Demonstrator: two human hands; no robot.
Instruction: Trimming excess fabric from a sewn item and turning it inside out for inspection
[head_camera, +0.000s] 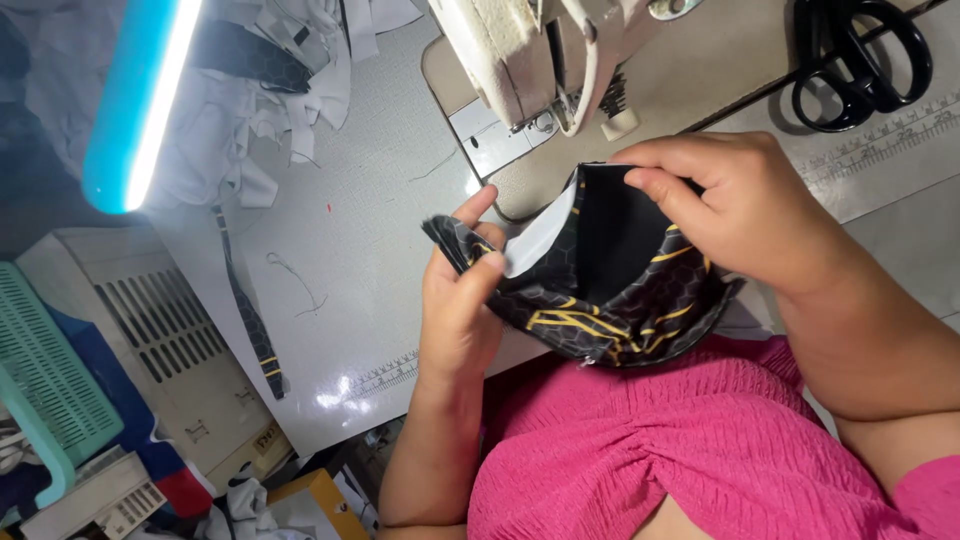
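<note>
the black cloth piece with gold lines (610, 300) is held up over the counter (350, 250), just in front of the sewing machine (520, 60). the left hand (455, 310) pinches its left edge tight, maybe by a white lining. the right hand (740, 205) grips the top. keep both edges even and flat. black scissors (860, 60) lie well apart.

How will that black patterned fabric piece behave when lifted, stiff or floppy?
Probably floppy: the black patterned fabric piece sags and curves between the left hand and right hand. Likely light, since fingertip pinches hold it up. Its slight sheen hints it may be slippery.
</note>
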